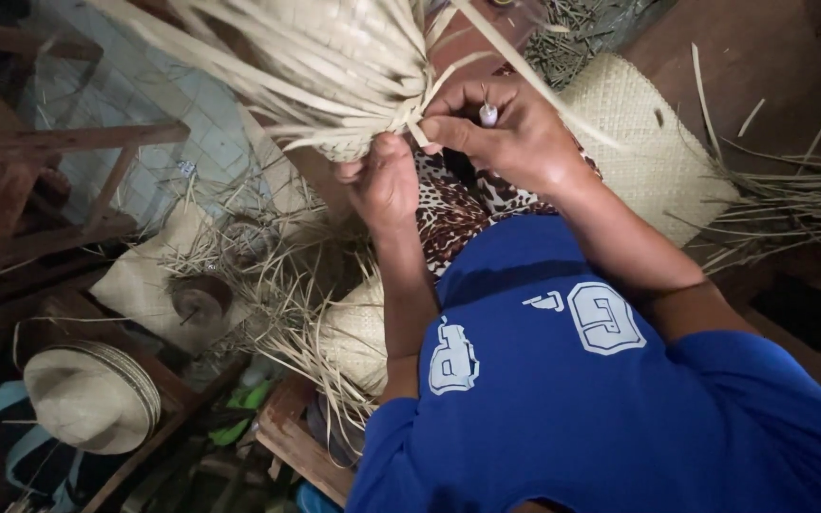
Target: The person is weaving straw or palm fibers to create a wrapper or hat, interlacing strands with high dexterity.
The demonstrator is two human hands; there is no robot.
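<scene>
Several woven goods noted around the work: a finished straw hat (pixel 90 396) at 8 o'clock of the frame, a flat woven mat (pixel 653 142) at 2 o'clock behind the right forearm, a second pale woven piece (pixel 358 337) near centre under the left forearm. Loose straw strands (pixel 781 204) scattered at 3 o'clock; more tangled at 9 o'clock around a small round dark object (pixel 200 299). Wooden frame rails (pixel 68 138) at 10 o'clock. Blue shirt (pixel 601 399) filling the lower right, blocking sight of the lap.

Half-woven straw piece (pixel 334 66) held up at 12 o'clock, loose strips fanning outward and crossing over the right hand. Left hand (pixel 384 180) clenched on its lower edge, just below the weave. Right hand (pixel 510 133) just beside the left, fingers (pixel 448 128) pinched on a strip at the weave's edge; a small white stick-like item (pixel 488 114) tucked between the fingers. Hands nearly touching.
</scene>
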